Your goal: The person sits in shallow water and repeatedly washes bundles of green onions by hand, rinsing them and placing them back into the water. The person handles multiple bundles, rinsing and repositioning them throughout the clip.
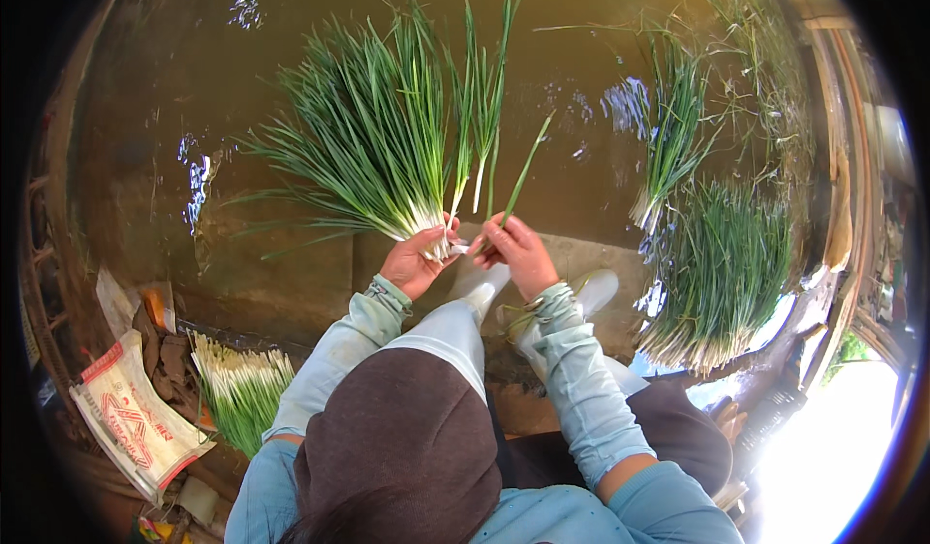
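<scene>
My left hand [418,259] grips a thick bunch of green onions [385,130] by its white lower ends, the green leaves fanning out away from me over brown water. A few separate green onion stalks [479,108] stand just right of the bunch, their white ends near my fingers. Close beside it, my right hand [517,253] pinches a single thin green leaf [529,162] that points up and to the right. The fingertips of both hands nearly meet at a small white piece by the stalk ends; which hand holds it is unclear.
At right, a large heap of green onions [726,275] and a smaller bunch [672,122] lie at the water [574,50]. Loose leaf scraps float beyond. On the left sit more green onions [243,391] and a printed sack [138,413]. White boots [476,290] stand below my hands.
</scene>
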`<state>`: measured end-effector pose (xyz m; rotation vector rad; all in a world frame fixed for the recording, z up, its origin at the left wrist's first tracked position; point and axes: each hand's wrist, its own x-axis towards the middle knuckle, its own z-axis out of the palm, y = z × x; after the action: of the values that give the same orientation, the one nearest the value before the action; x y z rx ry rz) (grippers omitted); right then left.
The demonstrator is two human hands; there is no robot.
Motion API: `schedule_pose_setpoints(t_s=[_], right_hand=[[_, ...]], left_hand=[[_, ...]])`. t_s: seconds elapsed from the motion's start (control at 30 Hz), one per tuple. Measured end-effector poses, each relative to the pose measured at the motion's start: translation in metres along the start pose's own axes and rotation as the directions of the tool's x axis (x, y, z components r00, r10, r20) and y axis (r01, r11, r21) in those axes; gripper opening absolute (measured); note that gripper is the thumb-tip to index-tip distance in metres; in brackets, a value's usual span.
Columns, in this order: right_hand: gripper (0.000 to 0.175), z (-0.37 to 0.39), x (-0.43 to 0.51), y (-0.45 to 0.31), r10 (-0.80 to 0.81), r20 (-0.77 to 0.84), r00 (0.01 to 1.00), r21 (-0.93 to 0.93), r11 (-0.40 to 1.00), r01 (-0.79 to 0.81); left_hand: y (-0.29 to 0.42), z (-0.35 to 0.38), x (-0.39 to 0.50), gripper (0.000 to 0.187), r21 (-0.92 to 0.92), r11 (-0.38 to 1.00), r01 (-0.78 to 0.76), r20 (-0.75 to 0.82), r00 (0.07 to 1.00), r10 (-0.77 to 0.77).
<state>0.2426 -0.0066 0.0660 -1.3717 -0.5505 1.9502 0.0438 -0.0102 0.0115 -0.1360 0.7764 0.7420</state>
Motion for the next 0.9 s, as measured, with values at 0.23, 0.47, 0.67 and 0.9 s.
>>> schedule_pose_setpoints(t_s=[0.23,0.47,0.67,0.9], right_hand=[[0.030,-0.082,-0.035,-0.122,-0.552,-0.195,0.811,-0.301,0.820,0.487],[0.042,-0.161,0.000,-0.133,-0.368,-0.776,0.512,0.127,0.704,0.699],[0.024,-0.026,0.071,0.001,-0.148,-0.233,0.961,-0.356,0.933,0.057],[0.020,-0.005,0.094,0.050,-0.064,-0.095,0.993,-0.399,0.917,0.021]], left_hand=[[0.002,0.002,-0.003,0.028,-0.205,0.979,0.005,0.028,1.000,0.001],[0.002,0.003,-0.002,0.027,-0.150,0.989,-0.007,0.011,1.000,0.009],[0.007,-0.001,-0.007,0.031,-0.035,0.999,-0.020,-0.042,0.999,0.019],[0.017,-0.010,-0.010,0.030,-0.023,0.999,-0.045,-0.059,0.997,0.044]])
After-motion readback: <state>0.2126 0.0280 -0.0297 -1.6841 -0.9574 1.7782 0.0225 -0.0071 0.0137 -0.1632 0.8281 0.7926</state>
